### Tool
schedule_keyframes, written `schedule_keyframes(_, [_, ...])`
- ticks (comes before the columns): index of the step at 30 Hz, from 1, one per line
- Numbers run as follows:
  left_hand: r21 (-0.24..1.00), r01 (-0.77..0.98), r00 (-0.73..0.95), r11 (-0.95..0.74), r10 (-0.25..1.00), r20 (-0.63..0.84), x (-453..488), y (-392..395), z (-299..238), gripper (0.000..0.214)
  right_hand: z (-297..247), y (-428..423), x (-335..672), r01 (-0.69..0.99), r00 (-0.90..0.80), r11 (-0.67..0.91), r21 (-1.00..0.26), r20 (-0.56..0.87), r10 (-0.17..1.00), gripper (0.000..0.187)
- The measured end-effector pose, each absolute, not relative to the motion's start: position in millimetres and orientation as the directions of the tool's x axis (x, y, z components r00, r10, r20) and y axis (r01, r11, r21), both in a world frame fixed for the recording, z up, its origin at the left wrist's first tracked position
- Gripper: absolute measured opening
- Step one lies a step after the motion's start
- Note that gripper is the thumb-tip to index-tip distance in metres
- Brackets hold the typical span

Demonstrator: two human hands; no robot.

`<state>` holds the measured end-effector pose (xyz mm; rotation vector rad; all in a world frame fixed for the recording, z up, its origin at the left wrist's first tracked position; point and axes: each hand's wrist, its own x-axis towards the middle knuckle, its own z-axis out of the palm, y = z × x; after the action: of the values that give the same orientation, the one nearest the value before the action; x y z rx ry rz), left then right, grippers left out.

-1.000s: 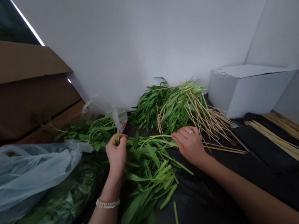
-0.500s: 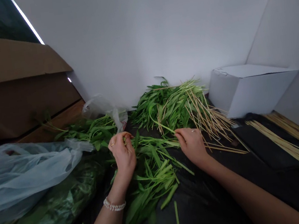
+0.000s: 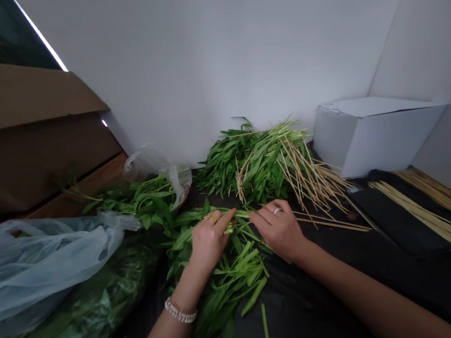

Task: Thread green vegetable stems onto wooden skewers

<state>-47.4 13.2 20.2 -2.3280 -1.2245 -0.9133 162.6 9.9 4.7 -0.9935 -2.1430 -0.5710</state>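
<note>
Over a loose heap of leafy green stalks [image 3: 241, 271], my two hands have come close together. My left hand [image 3: 211, 240], with a ring and a beaded bracelet, is closed on green stalks; their pale cut ends show by its fingertips. Just to the right, my right hand [image 3: 279, 229] has its fingers bent around stalks too, and its palm side is hidden. Behind the hands lies a bigger pile of leafy greens [image 3: 256, 161], with thin wooden sticks [image 3: 311, 176] spread across its right side.
Left are a clear plastic bag of greens [image 3: 88, 302], a whitish plastic bag [image 3: 44, 258] and a cardboard box [image 3: 33, 158]. A white box [image 3: 376, 132] stands at the back right. Bundled sticks [image 3: 448, 215] lie beside a flat black item [image 3: 397, 216]. A single stalk [image 3: 266, 332] lies in front.
My left hand has moved right and slightly down; my right hand has moved a little left. The long stalk that reached up from my right hand no longer shows there.
</note>
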Motion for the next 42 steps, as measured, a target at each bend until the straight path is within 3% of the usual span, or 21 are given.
schedule_keyframes(4, [-0.055, 0.830, 0.443, -0.555, 0.596, 0.670, -49, 15, 19, 0.024, 6, 10, 162, 0.770, -0.459, 0.629, 0.105, 0.776, 0.432, 0.022])
schedule_keyframes(9, [-0.077, 0.914, 0.337, -0.397, 0.644, 0.687, -59, 20, 23, 0.024, 12, 17, 169, 0.825, -0.321, 0.564, -0.028, 0.799, 0.509, 0.027])
schedule_keyframes(14, [-0.079, 0.942, 0.292, -0.326, 0.680, 0.672, -65, 23, 23, 0.021, 8, 24, 173, 0.834, -0.346, 0.551, -0.005, 0.774, 0.531, 0.021])
schedule_keyframes(17, [0.073, 0.935, 0.204, -0.347, 0.694, 0.691, -61, 23, 25, 0.018, 6, 24, 171, 0.832, -0.361, 0.555, -0.004, 0.756, 0.546, 0.018])
schedule_keyframes(22, [0.579, 0.738, -0.156, -0.345, 0.748, 0.645, -71, 28, 36, 0.018, 7, 26, 172, 0.829, -0.302, 0.547, -0.116, 0.731, 0.612, 0.017])
schedule_keyframes(24, [0.677, 0.663, -0.297, -0.319, 0.717, 0.630, -79, 31, 40, 0.019, 7, 28, 175, 0.834, -0.245, 0.517, -0.191, 0.712, 0.658, 0.017])
schedule_keyframes(27, [0.634, 0.708, -0.306, -0.311, 0.674, 0.672, -84, 32, 42, 0.023, 3, 33, 178, 0.829, -0.200, 0.485, -0.279, 0.662, 0.723, 0.017])
schedule_keyframes(34, [0.344, 0.886, -0.103, -0.309, 0.593, 0.798, -71, 26, 41, 0.024, -2, 36, 177, 0.792, -0.205, 0.485, -0.370, 0.587, 0.783, 0.023])
schedule_keyframes(42, [0.322, 0.801, 0.105, -0.505, 0.648, 0.754, -60, 20, 34, 0.021, 1, 31, 176, 0.794, -0.216, 0.519, -0.318, 0.651, 0.728, 0.020])
